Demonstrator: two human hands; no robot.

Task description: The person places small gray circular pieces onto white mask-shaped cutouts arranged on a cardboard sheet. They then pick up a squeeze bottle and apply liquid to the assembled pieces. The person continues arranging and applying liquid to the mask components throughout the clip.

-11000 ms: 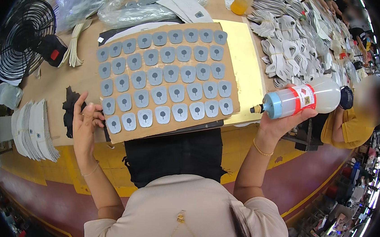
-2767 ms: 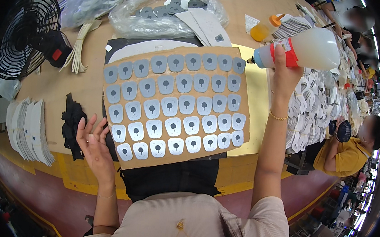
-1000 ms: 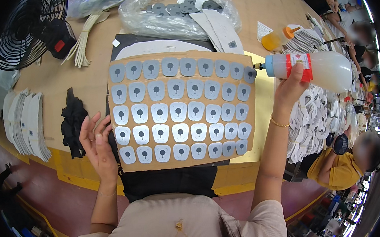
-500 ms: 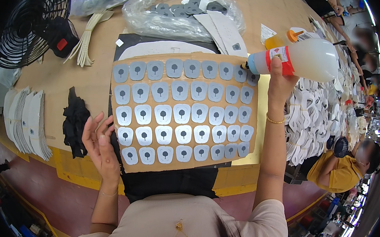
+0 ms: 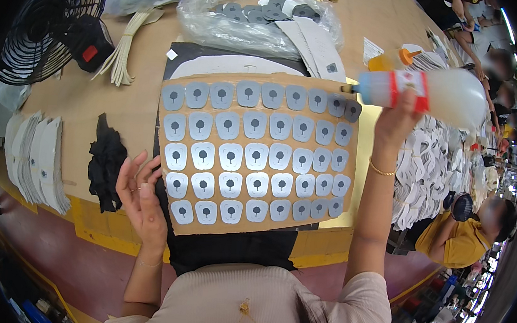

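My right hand (image 5: 399, 121) grips a large translucent squeeze bottle (image 5: 457, 100) with a red-and-white label, a pale blue collar and a dark nozzle. The bottle lies nearly level, its nozzle pointing left over the top right corner of a cardboard sheet (image 5: 239, 223). Rows of grey rounded patches (image 5: 256, 156), each bearing a dark tree shape, cover the sheet. Beside the sheet's left edge is my left hand (image 5: 147, 204), fingers apart and slightly bent, the fingertips at the cardboard's edge. Whether they press on it I cannot tell.
A black fan (image 5: 52, 26) stands at the far left. Behind the sheet lies a clear bag (image 5: 200, 24) of grey pieces. Black cloth (image 5: 105, 166) and stacked white pieces (image 5: 34, 163) are at left, piled white cutouts (image 5: 421, 169) at right. An orange-capped bottle (image 5: 384, 62) is behind my right hand.
My right hand has moved the squeeze bottle right, drawing its nozzle back from the top row's end patches. The whole view has shifted slightly; my left hand stays by the sheet's edge.
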